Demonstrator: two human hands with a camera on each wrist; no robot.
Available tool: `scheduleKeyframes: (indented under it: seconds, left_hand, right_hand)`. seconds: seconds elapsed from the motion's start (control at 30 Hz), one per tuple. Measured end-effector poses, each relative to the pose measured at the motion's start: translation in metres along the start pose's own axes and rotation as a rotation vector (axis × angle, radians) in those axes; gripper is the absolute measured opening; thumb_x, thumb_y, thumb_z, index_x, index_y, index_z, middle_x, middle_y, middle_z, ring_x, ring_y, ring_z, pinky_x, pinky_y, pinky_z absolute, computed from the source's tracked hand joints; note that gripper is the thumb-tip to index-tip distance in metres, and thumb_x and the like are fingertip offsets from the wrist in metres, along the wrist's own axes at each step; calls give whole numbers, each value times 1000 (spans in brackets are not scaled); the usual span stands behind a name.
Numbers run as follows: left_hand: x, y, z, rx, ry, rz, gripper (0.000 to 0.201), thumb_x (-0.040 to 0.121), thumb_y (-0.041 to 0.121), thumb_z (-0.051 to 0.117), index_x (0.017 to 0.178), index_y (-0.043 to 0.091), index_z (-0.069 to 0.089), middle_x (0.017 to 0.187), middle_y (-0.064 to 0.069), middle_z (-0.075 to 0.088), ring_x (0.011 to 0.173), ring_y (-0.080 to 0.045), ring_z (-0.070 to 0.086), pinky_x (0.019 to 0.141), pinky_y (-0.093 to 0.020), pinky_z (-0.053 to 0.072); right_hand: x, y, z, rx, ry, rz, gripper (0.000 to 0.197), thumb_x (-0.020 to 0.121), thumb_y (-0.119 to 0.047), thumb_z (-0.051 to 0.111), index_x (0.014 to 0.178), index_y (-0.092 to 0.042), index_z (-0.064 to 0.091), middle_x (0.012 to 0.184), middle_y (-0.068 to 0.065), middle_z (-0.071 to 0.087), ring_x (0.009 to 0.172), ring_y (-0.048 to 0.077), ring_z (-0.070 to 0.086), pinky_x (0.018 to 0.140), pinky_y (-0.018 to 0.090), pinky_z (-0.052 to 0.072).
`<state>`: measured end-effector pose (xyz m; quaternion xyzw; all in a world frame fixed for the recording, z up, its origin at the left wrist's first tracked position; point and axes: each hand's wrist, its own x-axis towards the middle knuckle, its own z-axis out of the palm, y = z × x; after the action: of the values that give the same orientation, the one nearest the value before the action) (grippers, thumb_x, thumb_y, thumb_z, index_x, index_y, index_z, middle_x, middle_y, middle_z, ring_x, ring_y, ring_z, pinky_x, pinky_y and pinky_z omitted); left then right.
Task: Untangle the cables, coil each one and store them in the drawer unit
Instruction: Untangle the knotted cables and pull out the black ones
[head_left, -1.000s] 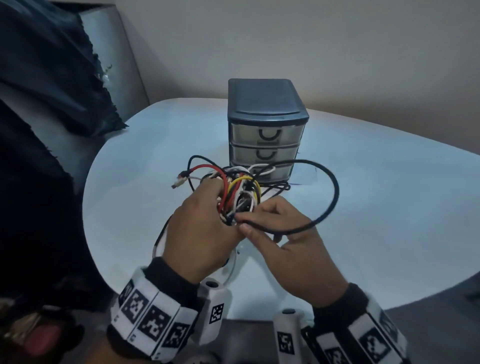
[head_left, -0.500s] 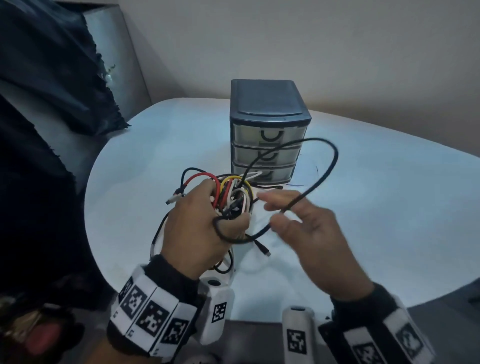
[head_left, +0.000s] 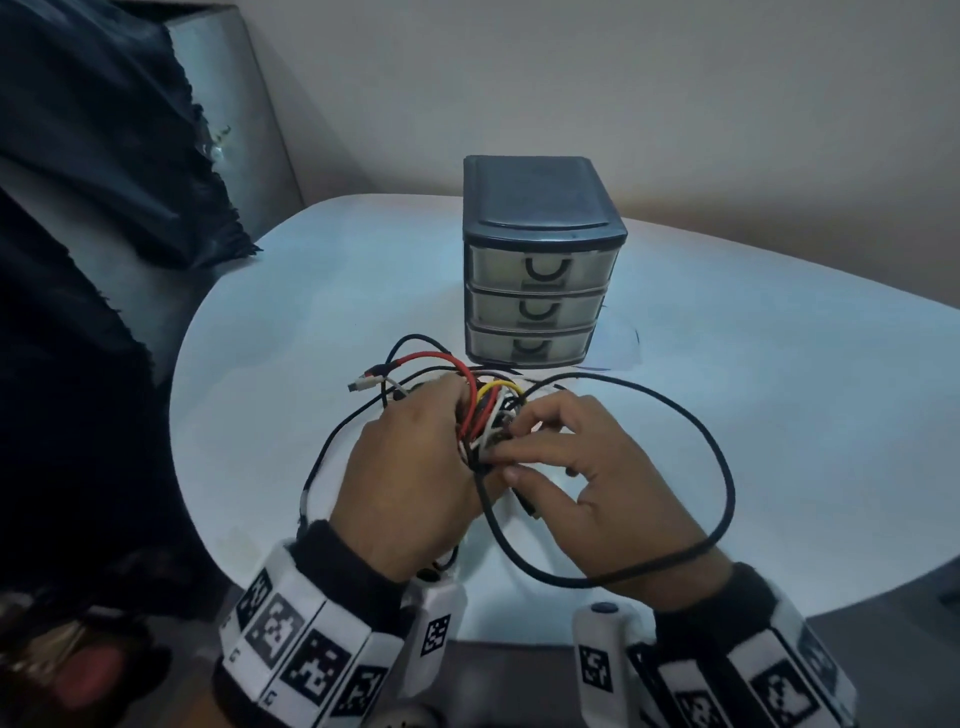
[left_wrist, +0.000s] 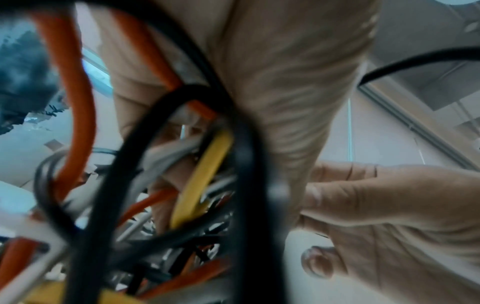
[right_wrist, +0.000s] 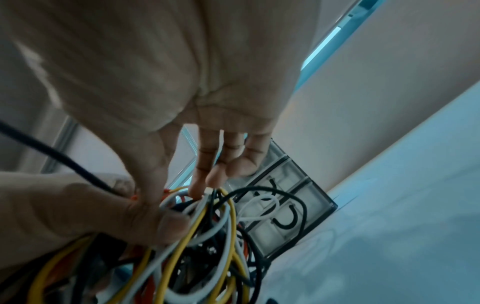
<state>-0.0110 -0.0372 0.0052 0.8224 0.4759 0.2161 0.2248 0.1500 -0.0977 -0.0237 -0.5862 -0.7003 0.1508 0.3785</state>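
White round table (head_left: 322, 291), three-drawer unit (head_left: 540, 270) shut. Cable tangle (head_left: 491, 415) just in front of it: my left hand (head_left: 410, 483) grips it, right hand (head_left: 587, 473) pinches strands. Still untangling; next, free the black cable (head_left: 722, 467).

The tangle of cables (head_left: 485, 415) mixes red, yellow, white and black strands; one long black cable (head_left: 722, 467) loops wide over the pale bluish-white desk (head_left: 311, 291). The drawer unit (head_left: 540, 260) has a dark grey frame and top, with three translucent grey drawers bearing black U-shaped handles. Both wrists carry white bands (head_left: 306, 649) printed with black square-code patterns over black cuffs. Dark navy cloth (head_left: 93, 156) hangs at the left.
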Motion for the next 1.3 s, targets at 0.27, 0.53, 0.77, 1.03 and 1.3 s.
scheduleKeyframes:
  seconds: [0.27,0.53,0.77,1.03,1.3]
  left_hand:
    - [1,3,2,72,-51,-41,43,68,45,79,93,28,48,81,11,58,73,-15,55,66,-34,48]
    - [9,-15,-5,20,8,-161,45,68,43,80,99,31,49,89,16,60,80,-10,57,60,-19,37]
    - [10,-14,-6,-94,87,-180,39,69,41,83,92,28,54,83,13,63,76,-2,59,63,-20,46]
    - [5,-4,2,-146,119,-161,37,70,31,82,78,28,47,70,12,59,62,1,53,51,-14,37]
    - [4,-1,6,-147,132,-133,39,73,45,82,89,29,49,85,13,63,74,-3,59,56,-11,42]
  right_hand:
    - [-3,-6,-8,198,-62,16,10,88,-28,64,90,-25,73,97,-14,66,95,13,60,75,15,42]
    - [-2,-29,-59,935,544,217,22,89,-21,53,71,-21,65,76,5,72,63,22,68,55,25,52]
    - [-4,-32,-72,1065,740,196,22,100,-31,51,84,-18,59,85,-3,70,70,12,61,60,21,49]
    - [6,-28,11,502,206,375,15,85,-20,76,99,-25,77,87,-9,71,79,8,69,64,29,57]
    - [5,-20,14,264,301,289,12,87,-19,73,76,-19,78,68,-15,69,66,6,67,60,10,44]
